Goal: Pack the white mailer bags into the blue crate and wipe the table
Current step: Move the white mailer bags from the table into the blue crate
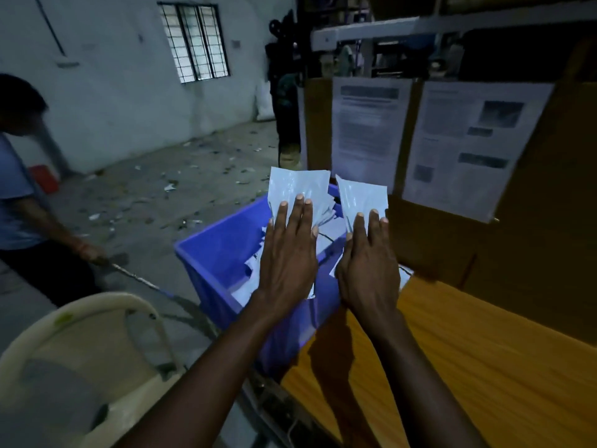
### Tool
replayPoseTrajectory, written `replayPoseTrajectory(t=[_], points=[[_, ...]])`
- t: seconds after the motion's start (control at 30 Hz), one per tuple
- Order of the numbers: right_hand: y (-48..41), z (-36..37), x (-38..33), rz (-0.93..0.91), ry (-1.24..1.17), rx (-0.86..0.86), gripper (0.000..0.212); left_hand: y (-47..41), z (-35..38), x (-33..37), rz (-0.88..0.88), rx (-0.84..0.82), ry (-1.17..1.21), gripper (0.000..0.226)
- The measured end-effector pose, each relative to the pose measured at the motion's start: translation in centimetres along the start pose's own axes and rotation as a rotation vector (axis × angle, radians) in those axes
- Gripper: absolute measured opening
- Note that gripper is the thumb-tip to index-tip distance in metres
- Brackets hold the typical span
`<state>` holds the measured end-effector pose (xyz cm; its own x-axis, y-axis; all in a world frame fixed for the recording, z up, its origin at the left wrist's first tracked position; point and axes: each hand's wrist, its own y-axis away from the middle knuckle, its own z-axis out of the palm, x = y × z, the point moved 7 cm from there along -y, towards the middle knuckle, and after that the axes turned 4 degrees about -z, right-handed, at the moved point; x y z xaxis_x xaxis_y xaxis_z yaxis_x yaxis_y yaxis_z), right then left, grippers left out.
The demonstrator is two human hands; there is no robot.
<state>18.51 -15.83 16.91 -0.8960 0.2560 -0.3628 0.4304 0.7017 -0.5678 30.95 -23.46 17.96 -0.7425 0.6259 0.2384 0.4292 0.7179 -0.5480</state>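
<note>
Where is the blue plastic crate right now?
In the head view the blue plastic crate is at centre, beside the left edge of the orange wooden table, right of the cream plastic chair.

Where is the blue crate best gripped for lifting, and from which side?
Probably the lipped top rim of the blue crate, on its left wall, hooking under it from the floor side. That rim is bare and reachable, while the table blocks the right side.
</note>
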Motion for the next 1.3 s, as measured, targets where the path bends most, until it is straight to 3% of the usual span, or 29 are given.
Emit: replayPoseTrajectory(t=[0.2, 0.37, 0.5, 0.63, 0.77, 0.97, 1.17, 1.3], points=[[-5.5, 4.4, -2.9, 0.02, -0.009, 0.046, 0.05, -5.7, 1.8, -4.8, 0.002, -0.051, 0.034, 0.063], [-9.5, 8.1, -2.9, 0.1, -0.039, 0.003, 0.051, -10.4, 5.6, -7.6, -0.001, -0.217, 0.079, 0.055], [-11.8, 10.9, -2.3, 0.161, -0.016, -0.066, 0.065, -13.7, 8.6, -9.7, 0.04, -0.298, 0.057, 0.056], [-12.8, 14.4, -1.1, 0.261, 0.034, -0.253, 0.062, -15.8, 12.4, -11.2, 0.114, -0.471, 0.024, 0.081], [-13.4, 17.6, 0.1, 0.372, 0.128, -0.393, 0.07, -17.7, 17.7, -13.0, 0.181, -0.616, 0.033, 0.055], [-14.4, 20.6, 1.7, 0.57, 0.249, -0.452, 0.062, -19.8, 24.0, -14.3, 0.31, -0.698, 0.009, 0.054], [-12.8, 25.2, 3.1, 0.764, 0.138, -0.684, 0.059, -20.9, 28.2, -15.4, 0.374, -0.842, 0.053, 0.057], [-11.7, 26.5, 3.3, 0.784, 0.133, -0.658, 0.065, -20.4, 30.0, -16.2, 0.387, -0.875, 0.061, 0.064]])
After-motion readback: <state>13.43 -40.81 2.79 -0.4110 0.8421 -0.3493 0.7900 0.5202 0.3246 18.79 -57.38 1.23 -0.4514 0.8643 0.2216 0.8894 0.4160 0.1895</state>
